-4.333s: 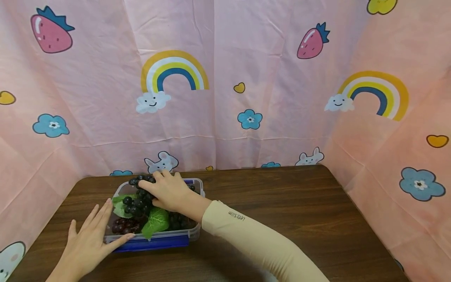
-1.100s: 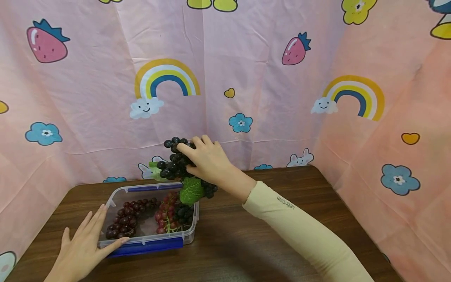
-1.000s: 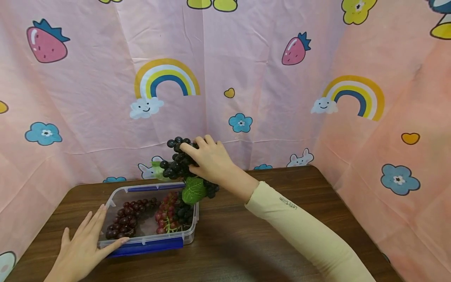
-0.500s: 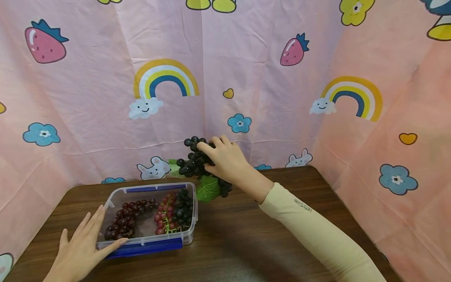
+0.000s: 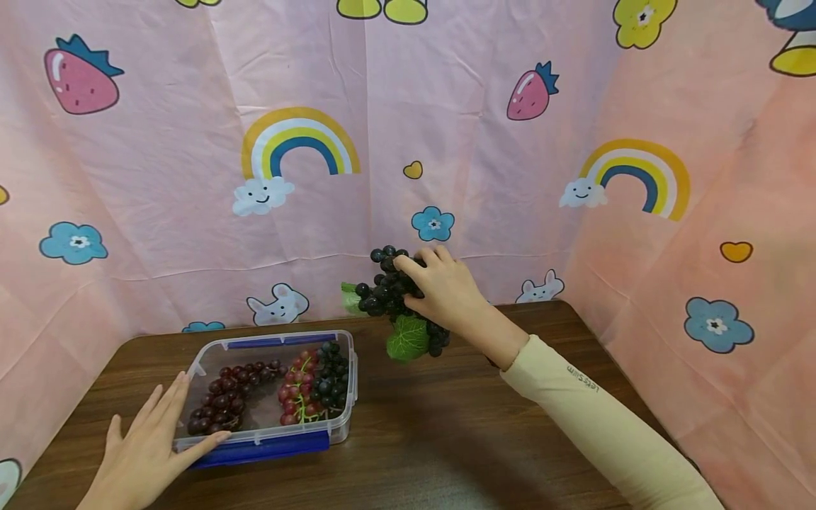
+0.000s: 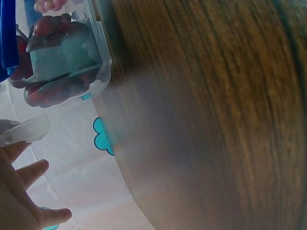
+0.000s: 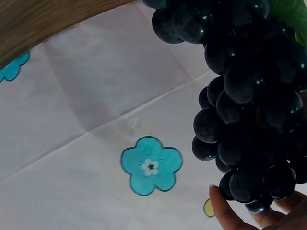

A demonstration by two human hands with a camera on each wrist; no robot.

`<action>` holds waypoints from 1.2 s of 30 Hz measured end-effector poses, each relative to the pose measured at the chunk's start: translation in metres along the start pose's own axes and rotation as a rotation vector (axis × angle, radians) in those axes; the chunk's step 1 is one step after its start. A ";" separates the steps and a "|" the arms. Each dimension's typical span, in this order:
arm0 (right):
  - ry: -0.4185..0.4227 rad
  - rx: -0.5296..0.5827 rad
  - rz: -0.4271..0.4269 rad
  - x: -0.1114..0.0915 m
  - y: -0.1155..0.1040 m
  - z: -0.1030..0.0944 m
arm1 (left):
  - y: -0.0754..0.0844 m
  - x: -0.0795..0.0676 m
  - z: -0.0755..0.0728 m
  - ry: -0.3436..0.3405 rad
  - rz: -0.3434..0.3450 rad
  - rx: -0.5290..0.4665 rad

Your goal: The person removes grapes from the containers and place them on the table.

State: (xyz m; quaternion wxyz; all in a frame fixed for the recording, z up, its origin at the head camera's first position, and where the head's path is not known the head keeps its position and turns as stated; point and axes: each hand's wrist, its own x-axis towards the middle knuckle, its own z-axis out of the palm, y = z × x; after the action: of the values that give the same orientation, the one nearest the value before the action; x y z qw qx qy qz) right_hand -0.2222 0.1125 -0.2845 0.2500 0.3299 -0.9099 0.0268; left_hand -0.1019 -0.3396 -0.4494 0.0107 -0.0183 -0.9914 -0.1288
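My right hand (image 5: pixel 446 294) grips a large bunch of black grapes (image 5: pixel 385 287) with green leaves (image 5: pixel 408 338), held up to the right of the box. In the right wrist view the dark grapes (image 7: pixel 244 91) fill the right side, fingertips at their lower end. A clear plastic box (image 5: pixel 270 433) with blue clips stands on the left of the table. It holds dark red grapes (image 5: pixel 219 400), lighter red grapes (image 5: pixel 298 389) and black grapes (image 5: pixel 331 375). My left hand (image 5: pixel 143 446) rests with spread, straight fingers at the box's front left corner.
The brown wooden table (image 5: pixel 408 453) runs under everything. A pink patterned cloth (image 5: pixel 408 106) hangs behind it and along both sides. The box's front blue clip (image 5: pixel 264 449) hangs folded down.
The right hand has lifted the leafy black bunch out of the box and carried it to the right, uncovering the grapes beneath. The left hand has stayed at the box.
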 end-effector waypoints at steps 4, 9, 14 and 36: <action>-0.015 0.009 0.017 -0.008 0.006 0.001 | 0.000 0.000 0.000 -0.001 -0.002 0.000; -0.041 0.019 0.052 -0.017 0.013 0.000 | 0.000 0.001 0.001 -0.001 0.001 -0.002; -0.056 0.015 0.080 -0.026 0.017 -0.002 | -0.001 0.002 0.001 -0.007 -0.002 0.004; -0.023 0.041 0.164 -0.072 0.038 -0.004 | -0.001 0.003 0.002 -0.010 -0.003 0.006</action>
State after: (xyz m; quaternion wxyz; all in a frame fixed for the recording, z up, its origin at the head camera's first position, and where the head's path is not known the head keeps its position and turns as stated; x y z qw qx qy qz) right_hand -0.1963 0.1849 -0.3106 0.2297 0.2598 -0.9359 0.0620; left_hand -0.1046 -0.3398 -0.4516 0.0057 -0.0175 -0.9919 -0.1256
